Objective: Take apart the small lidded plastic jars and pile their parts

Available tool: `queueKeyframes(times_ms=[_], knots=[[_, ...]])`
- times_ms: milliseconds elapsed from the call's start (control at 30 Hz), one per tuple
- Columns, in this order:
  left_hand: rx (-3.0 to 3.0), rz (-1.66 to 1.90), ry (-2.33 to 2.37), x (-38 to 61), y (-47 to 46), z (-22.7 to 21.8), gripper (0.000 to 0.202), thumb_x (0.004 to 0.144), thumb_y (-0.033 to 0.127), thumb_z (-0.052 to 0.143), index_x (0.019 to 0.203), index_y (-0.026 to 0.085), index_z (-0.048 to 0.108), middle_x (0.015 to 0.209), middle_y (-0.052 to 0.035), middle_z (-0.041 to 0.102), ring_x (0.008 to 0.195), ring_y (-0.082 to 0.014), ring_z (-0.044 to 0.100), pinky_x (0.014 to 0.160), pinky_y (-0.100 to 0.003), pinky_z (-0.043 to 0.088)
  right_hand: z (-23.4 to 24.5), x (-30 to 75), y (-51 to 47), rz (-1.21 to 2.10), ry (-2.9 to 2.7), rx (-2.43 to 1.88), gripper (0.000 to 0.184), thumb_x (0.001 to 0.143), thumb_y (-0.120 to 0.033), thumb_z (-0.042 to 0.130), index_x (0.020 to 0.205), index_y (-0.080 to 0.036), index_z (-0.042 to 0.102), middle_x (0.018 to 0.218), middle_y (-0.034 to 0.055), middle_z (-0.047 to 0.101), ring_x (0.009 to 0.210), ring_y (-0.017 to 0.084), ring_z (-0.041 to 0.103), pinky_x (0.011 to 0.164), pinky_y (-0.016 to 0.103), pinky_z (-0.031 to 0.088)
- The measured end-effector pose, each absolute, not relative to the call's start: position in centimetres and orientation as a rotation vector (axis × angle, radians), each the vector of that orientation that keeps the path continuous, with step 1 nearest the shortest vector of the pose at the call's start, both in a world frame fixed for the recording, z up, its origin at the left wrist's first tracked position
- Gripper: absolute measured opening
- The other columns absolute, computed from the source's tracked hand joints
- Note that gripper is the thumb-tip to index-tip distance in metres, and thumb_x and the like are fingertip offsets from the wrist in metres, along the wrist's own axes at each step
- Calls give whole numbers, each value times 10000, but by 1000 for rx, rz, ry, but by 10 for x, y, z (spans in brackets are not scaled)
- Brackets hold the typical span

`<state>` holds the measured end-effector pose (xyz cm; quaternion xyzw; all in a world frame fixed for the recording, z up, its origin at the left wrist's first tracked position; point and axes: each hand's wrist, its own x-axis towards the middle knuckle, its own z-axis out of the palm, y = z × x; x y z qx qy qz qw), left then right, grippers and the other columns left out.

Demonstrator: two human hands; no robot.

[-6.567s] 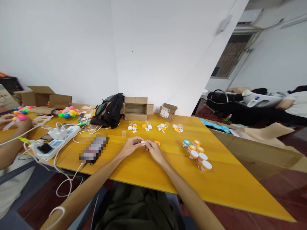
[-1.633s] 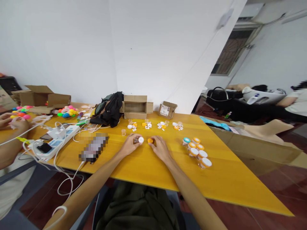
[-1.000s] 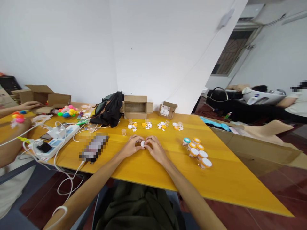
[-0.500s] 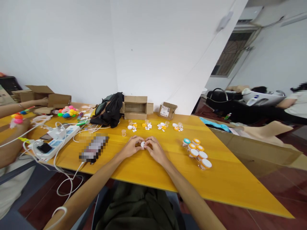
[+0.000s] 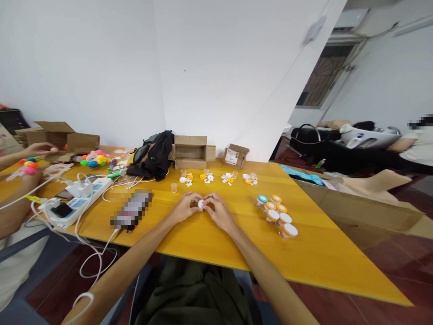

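Note:
My left hand [image 5: 184, 208] and my right hand [image 5: 219, 211] meet over the yellow table [image 5: 209, 243], fingers curled around one small jar with a white lid [image 5: 200, 203]. The jar's body is mostly hidden by my fingers. To the right stands a cluster of finished small jars [image 5: 277, 214] with orange, white and teal lids. Beyond my hands lie little piles of loose lids and white pieces [image 5: 218, 178], plus a small clear cup [image 5: 174, 187].
A phone [image 5: 131, 210], a power strip with cables [image 5: 76, 198], a black bag [image 5: 154, 155] and cardboard boxes [image 5: 192, 151] lie left and behind. Another person's hand [image 5: 39, 148] reaches among colourful balls [image 5: 93, 159] at far left. People sit at the far right.
My right hand left the orange lid on the table and joined my left hand on the white-lidded jar; both have stayed together there since. The neighbour's hand moved near the boxes.

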<state>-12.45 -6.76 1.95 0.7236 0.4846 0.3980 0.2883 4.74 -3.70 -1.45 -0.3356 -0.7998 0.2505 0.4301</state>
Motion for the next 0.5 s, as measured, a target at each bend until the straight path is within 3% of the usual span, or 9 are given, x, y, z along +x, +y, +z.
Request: queueKeyframes(times_ms=[500], knots=[[1972, 1078, 1341, -125, -69, 18, 187, 699, 172, 737, 843, 210, 624, 894, -7, 678, 878, -192, 621, 874, -317, 488, -14, 48, -36, 674, -1982, -858, 95, 825, -162, 601, 771, -239, 615, 955, 31, 622, 964, 202, 612, 889, 359, 478]])
